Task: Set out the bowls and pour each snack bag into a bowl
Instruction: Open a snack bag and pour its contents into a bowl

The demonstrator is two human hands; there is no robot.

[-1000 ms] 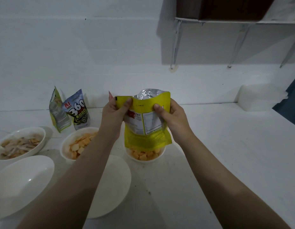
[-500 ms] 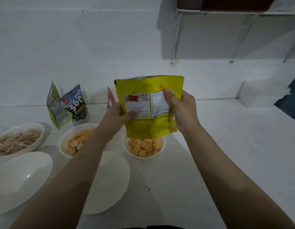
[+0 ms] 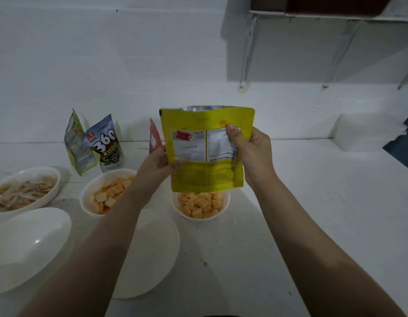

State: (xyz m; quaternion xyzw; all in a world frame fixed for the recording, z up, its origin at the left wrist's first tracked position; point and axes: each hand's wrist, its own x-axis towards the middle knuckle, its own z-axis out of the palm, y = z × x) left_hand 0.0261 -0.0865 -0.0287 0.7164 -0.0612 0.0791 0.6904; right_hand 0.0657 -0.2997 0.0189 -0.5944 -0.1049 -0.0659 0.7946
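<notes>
I hold a yellow snack bag [image 3: 205,172] upside down, its label text inverted, over a small white bowl [image 3: 221,212] full of orange snack cubes. My left hand [image 3: 156,160] grips the bag's left edge and my right hand [image 3: 251,149] its right side, thumb on the label. A second bowl [image 3: 88,193] of orange pieces sits to the left, and a third bowl [image 3: 50,179] with pale brown snacks at the far left. Two white bowls with nothing in them, a near-left bowl [image 3: 26,245] and a middle bowl [image 3: 155,255], lie closer to me.
Against the back wall stand a green bag [image 3: 76,143], a blue-grey "360" bag [image 3: 108,145] and a red bag [image 3: 153,138], partly hidden by the yellow one. A white box [image 3: 358,131] sits at the back right. A wall shelf [image 3: 313,17] hangs above.
The yellow bag has been flattened and raised: its silver inside showed a second ago, and now its back label faces me. My left hand slid down to its lower left edge.
</notes>
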